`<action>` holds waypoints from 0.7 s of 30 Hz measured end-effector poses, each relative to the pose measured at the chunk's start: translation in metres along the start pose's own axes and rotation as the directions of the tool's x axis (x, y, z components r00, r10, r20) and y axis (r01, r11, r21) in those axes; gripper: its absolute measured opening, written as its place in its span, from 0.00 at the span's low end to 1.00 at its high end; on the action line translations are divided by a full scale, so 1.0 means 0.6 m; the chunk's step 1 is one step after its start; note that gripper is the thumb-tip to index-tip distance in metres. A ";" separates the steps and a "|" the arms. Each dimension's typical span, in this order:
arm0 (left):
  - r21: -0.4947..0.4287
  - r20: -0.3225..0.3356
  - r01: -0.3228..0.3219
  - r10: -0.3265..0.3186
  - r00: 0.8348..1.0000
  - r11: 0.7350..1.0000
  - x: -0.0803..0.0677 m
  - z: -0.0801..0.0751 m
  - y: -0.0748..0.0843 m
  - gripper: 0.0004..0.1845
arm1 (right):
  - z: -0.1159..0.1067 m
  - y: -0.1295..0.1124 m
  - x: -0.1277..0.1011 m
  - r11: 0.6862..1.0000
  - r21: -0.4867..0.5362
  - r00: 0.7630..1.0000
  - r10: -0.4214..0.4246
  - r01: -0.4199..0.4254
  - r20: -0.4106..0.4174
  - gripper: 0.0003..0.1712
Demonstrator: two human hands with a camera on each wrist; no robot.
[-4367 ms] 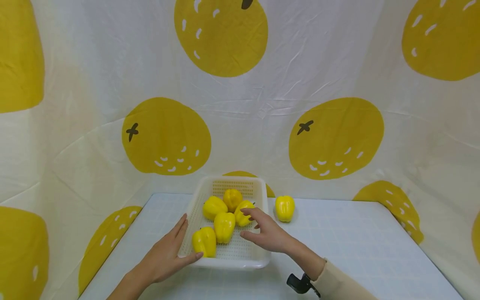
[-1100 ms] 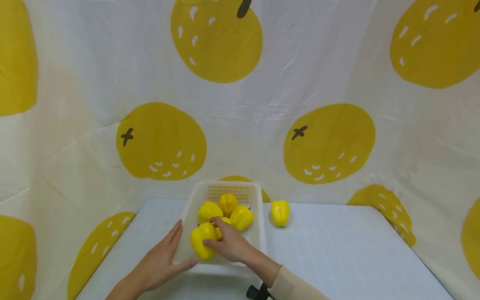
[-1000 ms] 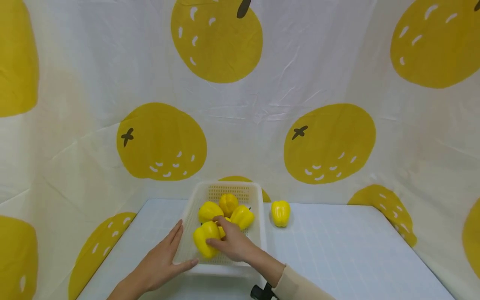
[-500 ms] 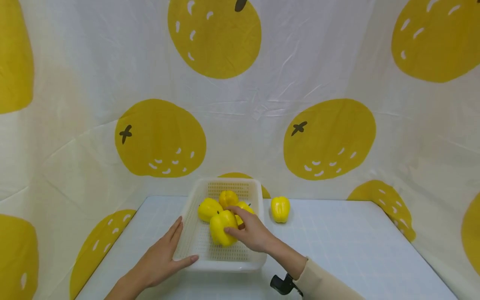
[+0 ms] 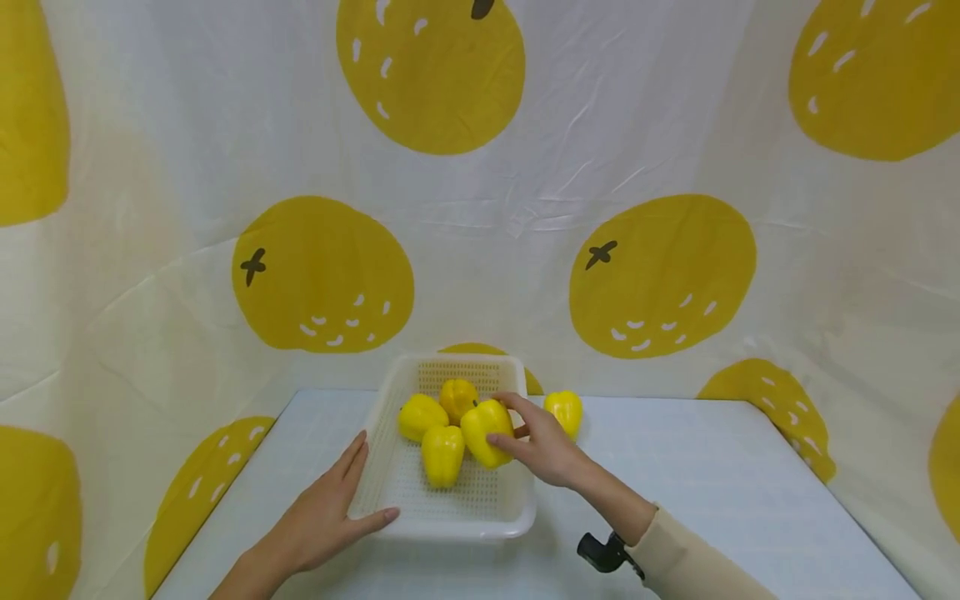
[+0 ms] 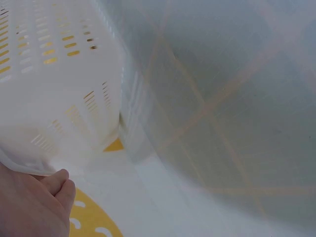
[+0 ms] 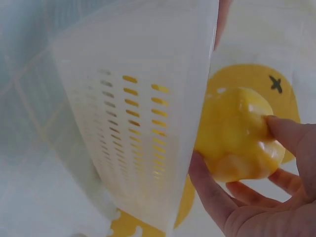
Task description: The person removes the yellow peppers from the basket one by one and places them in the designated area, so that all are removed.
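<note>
My right hand (image 5: 546, 448) grips a yellow pepper (image 5: 486, 432) above the white basket (image 5: 450, 523); my flat left hand (image 5: 324, 518) steadies the basket at 8 o'clock.

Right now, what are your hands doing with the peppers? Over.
Right hand grips one yellow pepper above the white basket. Left hand flat against the basket's near left corner. Three peppers inside, one on the table.

White cloth backdrop (image 5: 525, 250) printed with big yellow oranges fills the upper and middle frame, wrinkled, draping down both sides. Pale blue-white tabletop (image 5: 712, 483) with a faint grid pattern sits at the lower centre and right. Light is soft and even, with no hard shadows.
</note>
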State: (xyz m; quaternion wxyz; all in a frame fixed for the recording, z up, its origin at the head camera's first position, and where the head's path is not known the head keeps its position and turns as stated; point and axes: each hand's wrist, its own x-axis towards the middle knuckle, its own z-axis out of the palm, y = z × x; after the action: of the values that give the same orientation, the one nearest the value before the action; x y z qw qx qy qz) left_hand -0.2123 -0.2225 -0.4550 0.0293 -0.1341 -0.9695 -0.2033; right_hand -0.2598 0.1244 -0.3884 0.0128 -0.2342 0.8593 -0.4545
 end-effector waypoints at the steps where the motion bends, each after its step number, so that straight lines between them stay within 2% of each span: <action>1: 0.000 0.004 0.004 -0.004 1.000 1.000 0.000 0.001 0.000 0.65 | -0.003 0.002 -0.001 1.000 -0.003 1.000 0.004 -0.004 -0.003 0.34; 10: 0.009 -0.005 -0.005 0.005 1.000 1.000 0.000 0.002 -0.001 0.64 | -0.031 0.017 -0.007 0.999 -0.046 0.998 0.010 -0.013 -0.063 0.35; 21: 0.018 -0.011 -0.013 0.013 1.000 1.000 0.001 0.001 0.000 0.64 | -0.066 0.046 -0.018 0.998 -0.016 0.995 0.052 -0.053 -0.089 0.35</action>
State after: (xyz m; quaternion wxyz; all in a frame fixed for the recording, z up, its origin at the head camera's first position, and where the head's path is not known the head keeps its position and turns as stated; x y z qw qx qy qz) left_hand -0.2126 -0.2222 -0.4554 0.0374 -0.1390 -0.9702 -0.1950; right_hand -0.2700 0.1727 -0.3890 -0.0157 -0.1912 0.8690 -0.4561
